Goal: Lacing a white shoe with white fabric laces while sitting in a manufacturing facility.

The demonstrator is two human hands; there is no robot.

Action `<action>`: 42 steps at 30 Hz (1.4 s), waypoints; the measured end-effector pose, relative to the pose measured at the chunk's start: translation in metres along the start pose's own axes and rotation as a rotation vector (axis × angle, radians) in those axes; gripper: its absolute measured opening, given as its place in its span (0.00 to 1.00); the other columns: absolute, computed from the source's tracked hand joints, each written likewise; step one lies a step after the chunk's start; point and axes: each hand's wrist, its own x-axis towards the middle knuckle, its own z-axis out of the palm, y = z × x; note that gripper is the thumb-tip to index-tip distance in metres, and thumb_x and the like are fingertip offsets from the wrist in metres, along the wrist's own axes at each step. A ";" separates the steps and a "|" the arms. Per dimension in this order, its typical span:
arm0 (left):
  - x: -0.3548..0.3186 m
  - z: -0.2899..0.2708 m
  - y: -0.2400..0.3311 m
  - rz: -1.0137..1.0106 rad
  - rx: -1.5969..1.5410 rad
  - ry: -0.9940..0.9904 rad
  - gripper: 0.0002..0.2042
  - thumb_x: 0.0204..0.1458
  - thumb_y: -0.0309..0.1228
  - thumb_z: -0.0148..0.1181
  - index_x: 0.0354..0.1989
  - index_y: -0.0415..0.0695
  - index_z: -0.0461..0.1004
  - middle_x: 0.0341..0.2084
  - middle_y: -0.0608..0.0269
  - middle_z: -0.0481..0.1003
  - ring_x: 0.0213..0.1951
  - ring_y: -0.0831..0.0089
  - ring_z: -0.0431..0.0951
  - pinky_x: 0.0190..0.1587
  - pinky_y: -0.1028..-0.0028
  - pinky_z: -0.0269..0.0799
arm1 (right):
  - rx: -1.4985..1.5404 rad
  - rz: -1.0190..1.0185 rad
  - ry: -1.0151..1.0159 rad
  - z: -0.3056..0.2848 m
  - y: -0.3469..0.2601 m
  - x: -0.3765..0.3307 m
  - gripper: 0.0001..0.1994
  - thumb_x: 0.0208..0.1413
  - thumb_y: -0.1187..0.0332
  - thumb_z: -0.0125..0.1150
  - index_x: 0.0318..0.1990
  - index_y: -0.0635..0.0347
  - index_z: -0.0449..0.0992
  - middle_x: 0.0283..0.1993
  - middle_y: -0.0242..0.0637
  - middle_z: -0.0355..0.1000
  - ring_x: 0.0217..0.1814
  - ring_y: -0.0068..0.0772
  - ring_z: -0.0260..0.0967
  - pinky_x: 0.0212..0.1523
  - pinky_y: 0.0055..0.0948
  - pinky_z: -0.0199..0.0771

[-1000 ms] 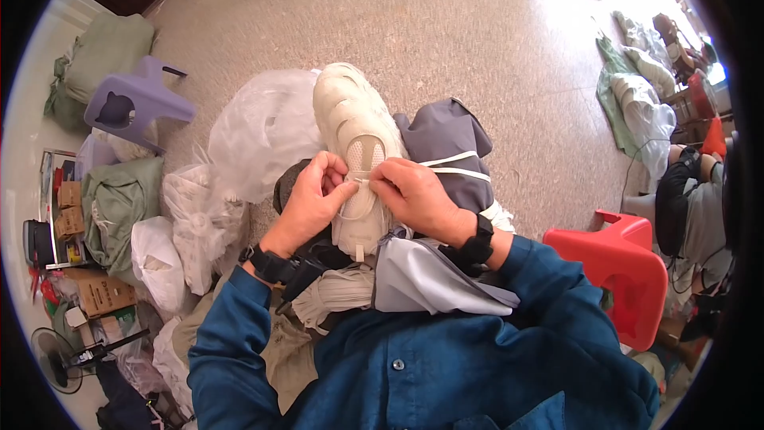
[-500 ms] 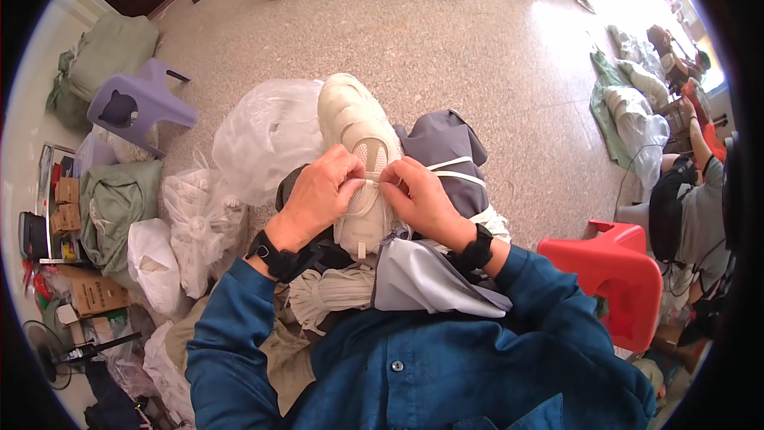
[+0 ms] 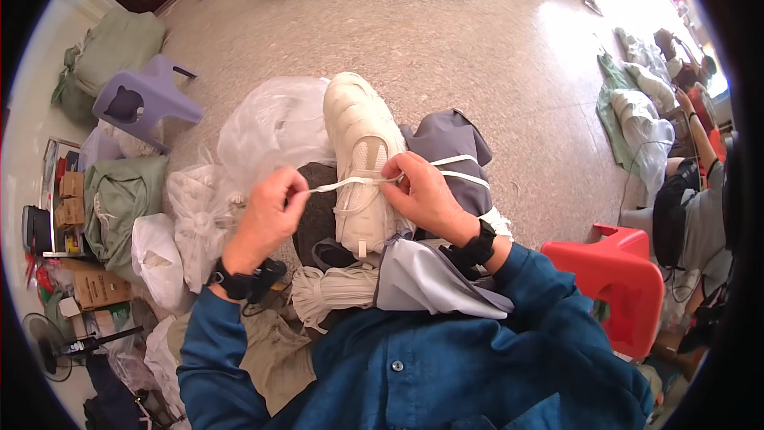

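A cream sneaker (image 3: 354, 115) lies in front of me with its toe pointing away and its heel toward my body. A flat white shoelace (image 3: 352, 181) stretches across the shoe near its opening. Out to the left of the shoe, my left hand (image 3: 270, 205) pinches one end of this lace and holds it taut. My right hand (image 3: 426, 195) is closed over the right side of the opening, with the lace between its fingertips. Below the heel is a bundle of cream laces (image 3: 334, 291), beside a light grey cloth (image 3: 422, 275).
A dark grey bag (image 3: 442, 139) with white laces across it is right of the shoe. Clear plastic bags (image 3: 274, 123) sit to the left. A red stool (image 3: 609, 271) stands at the right, a purple stool (image 3: 151, 99) at the far left. Another person (image 3: 700, 207) sits at far right.
My left hand has moved left and slightly down, away from the shoe, drawing the lace out straight. My right hand has stayed near the shoe opening.
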 end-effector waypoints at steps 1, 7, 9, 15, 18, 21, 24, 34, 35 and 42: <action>-0.003 0.008 0.001 -0.004 -0.070 -0.016 0.02 0.54 0.19 0.58 0.34 0.38 0.72 0.28 0.61 0.73 0.29 0.73 0.72 0.34 0.72 0.70 | -0.051 -0.019 0.000 0.000 0.000 0.000 0.09 0.55 0.70 0.64 0.40 0.63 0.73 0.39 0.45 0.72 0.36 0.47 0.73 0.38 0.41 0.73; 0.005 0.035 -0.003 -0.116 -0.201 -0.081 0.12 0.55 0.20 0.58 0.48 0.36 0.76 0.29 0.63 0.74 0.29 0.76 0.71 0.34 0.74 0.70 | -0.206 -0.102 0.004 0.001 -0.005 -0.005 0.11 0.56 0.70 0.64 0.44 0.62 0.73 0.40 0.43 0.72 0.32 0.41 0.72 0.34 0.37 0.72; 0.007 0.045 -0.008 -0.065 -0.270 -0.058 0.11 0.53 0.23 0.60 0.45 0.36 0.76 0.31 0.56 0.75 0.29 0.66 0.75 0.35 0.67 0.72 | -0.222 -0.140 -0.004 0.001 -0.006 -0.006 0.12 0.56 0.70 0.65 0.45 0.63 0.73 0.41 0.41 0.72 0.28 0.33 0.71 0.31 0.32 0.71; 0.006 0.053 -0.010 -0.061 -0.241 0.008 0.04 0.55 0.21 0.60 0.38 0.37 0.77 0.31 0.64 0.72 0.29 0.76 0.72 0.35 0.75 0.71 | -0.327 -0.107 -0.022 -0.001 -0.019 -0.007 0.11 0.56 0.69 0.63 0.44 0.60 0.73 0.41 0.45 0.72 0.36 0.50 0.74 0.36 0.43 0.74; 0.008 0.058 -0.019 0.047 -0.164 0.083 0.04 0.54 0.23 0.61 0.36 0.37 0.76 0.32 0.64 0.71 0.29 0.75 0.73 0.35 0.74 0.71 | -0.403 -0.206 0.021 0.000 -0.024 -0.006 0.13 0.55 0.70 0.64 0.46 0.62 0.74 0.44 0.45 0.72 0.43 0.52 0.74 0.41 0.42 0.75; 0.007 0.059 -0.017 0.060 -0.212 0.091 0.05 0.54 0.25 0.62 0.34 0.37 0.75 0.32 0.59 0.72 0.31 0.69 0.75 0.37 0.71 0.72 | -0.415 -0.294 0.069 0.002 -0.024 -0.005 0.14 0.54 0.71 0.64 0.47 0.63 0.74 0.46 0.46 0.71 0.47 0.53 0.73 0.45 0.42 0.74; 0.009 0.050 -0.006 -0.046 -0.347 0.018 0.05 0.54 0.27 0.61 0.34 0.37 0.74 0.32 0.54 0.72 0.33 0.63 0.77 0.39 0.68 0.74 | -0.366 -0.254 0.020 0.003 -0.019 -0.006 0.14 0.54 0.71 0.64 0.48 0.64 0.74 0.47 0.46 0.71 0.50 0.53 0.72 0.48 0.42 0.74; 0.013 0.045 0.004 0.009 -0.271 0.073 0.05 0.57 0.26 0.59 0.36 0.37 0.73 0.27 0.55 0.74 0.29 0.64 0.75 0.35 0.68 0.72 | -0.359 -0.342 0.072 0.001 -0.020 -0.003 0.14 0.53 0.74 0.62 0.48 0.64 0.74 0.46 0.46 0.71 0.49 0.52 0.70 0.50 0.43 0.72; 0.014 0.041 0.007 0.010 -0.270 0.069 0.05 0.57 0.26 0.59 0.36 0.37 0.73 0.27 0.55 0.74 0.29 0.64 0.75 0.35 0.68 0.72 | -0.366 -0.367 0.078 0.002 -0.021 -0.002 0.14 0.53 0.75 0.63 0.47 0.64 0.75 0.46 0.46 0.71 0.49 0.52 0.70 0.49 0.43 0.72; 0.017 0.007 0.019 -0.020 -0.163 -0.231 0.06 0.63 0.28 0.55 0.36 0.39 0.75 0.23 0.59 0.76 0.25 0.66 0.77 0.33 0.68 0.73 | -0.425 -0.494 -0.013 0.008 -0.025 0.015 0.12 0.52 0.72 0.66 0.43 0.61 0.75 0.41 0.43 0.69 0.46 0.50 0.69 0.47 0.42 0.71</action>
